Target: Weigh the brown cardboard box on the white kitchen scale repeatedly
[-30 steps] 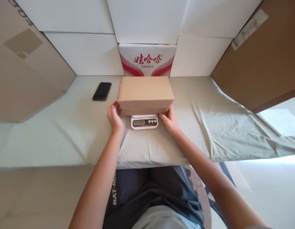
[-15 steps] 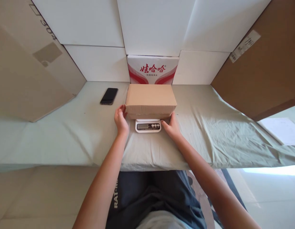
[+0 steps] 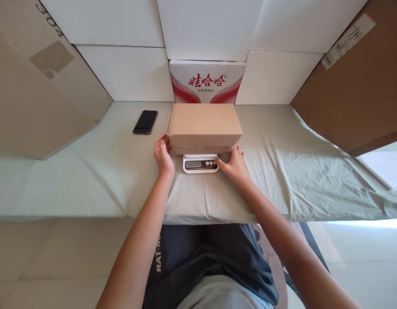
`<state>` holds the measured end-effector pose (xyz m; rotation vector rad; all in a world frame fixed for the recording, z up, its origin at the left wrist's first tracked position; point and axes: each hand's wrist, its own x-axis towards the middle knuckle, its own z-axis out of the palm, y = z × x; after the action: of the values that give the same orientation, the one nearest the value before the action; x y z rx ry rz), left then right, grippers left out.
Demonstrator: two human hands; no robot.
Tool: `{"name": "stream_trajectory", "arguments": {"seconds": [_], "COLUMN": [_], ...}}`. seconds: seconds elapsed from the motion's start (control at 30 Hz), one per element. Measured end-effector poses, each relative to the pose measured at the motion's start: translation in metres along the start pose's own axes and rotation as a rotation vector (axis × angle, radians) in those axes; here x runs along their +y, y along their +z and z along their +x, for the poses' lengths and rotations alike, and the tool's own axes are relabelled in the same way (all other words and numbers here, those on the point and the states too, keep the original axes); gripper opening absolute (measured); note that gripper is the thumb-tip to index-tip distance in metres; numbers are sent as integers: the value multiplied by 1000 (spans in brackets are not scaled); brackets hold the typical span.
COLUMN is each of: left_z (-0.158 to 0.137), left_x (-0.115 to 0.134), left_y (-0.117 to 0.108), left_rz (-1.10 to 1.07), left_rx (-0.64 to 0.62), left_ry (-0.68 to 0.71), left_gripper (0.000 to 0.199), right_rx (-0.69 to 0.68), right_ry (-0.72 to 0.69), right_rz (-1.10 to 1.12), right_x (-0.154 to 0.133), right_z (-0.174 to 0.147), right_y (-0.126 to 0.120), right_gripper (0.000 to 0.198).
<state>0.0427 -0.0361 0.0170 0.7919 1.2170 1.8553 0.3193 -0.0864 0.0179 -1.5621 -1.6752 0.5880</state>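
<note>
On a cloth-covered desk (image 3: 130, 184), before a wall of white panels (image 3: 205, 25), a closed cardboard box (image 3: 205, 119) sat over a small white scale (image 3: 201, 170), its ends overhanging on both sides. A person's left hand (image 3: 163, 155) lay against the lower left front corner, fingers curled and partly hidden; whether that grip pinched the cardboard could not be told. The right hand (image 3: 235, 165) had its grip spread, thumb at the rightmost of the buttons (image 3: 207, 163), fingers beside the lower right corner. No digits could be made out on the display (image 3: 193, 164).

Balance looked like the main hazard. The box was wider than its support, and with its contents out of sight, a heavier end or an uneven push from one side could have tipped it. The hands posed a subtler risk: any lift or pressure from them could have skewed a reading. So close to the controls, the thumb could have changed a setting with a stray press, or tilted the scale by bearing down on its front edge; wrinkled fabric underfoot might have let it rock. A shove backward could have bumped the red-and-white carton (image 3: 206, 83) just behind, while a leftward slide threatened the phone (image 3: 145, 122) lying near the box.
</note>
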Motion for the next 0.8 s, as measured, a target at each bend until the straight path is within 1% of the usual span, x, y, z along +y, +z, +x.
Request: {"name": "stream_trajectory", "arguments": {"seconds": [0.1, 0.2, 0.33, 0.43, 0.57, 0.8], "left_z": [0, 1, 3, 4, 3, 3], "left_x": [-1, -1, -2, -3, -2, -2], "left_y": [0, 1, 1, 1, 1, 2], "left_rz": [-1, 1, 5, 5, -8, -7], "left_rx": [7, 13, 12, 16, 20, 24], "left_ry": [-2, 11, 26, 29, 38, 46], "left_gripper": [40, 41, 46, 43, 39, 40], "right_rx": [-6, -20, -116, -176, -196, -185], "right_ry": [143, 154, 204, 245, 261, 244], "right_rz": [-50, -72, -262, -368, -405, -412], "right_x": [-6, -16, -33, -45, -52, -50], "right_z": [-2, -4, -6, -7, -7, -8], "right_y": [-1, -2, -5, -8, -9, -7], "right_gripper": [109, 119, 113, 110, 109, 111]}}
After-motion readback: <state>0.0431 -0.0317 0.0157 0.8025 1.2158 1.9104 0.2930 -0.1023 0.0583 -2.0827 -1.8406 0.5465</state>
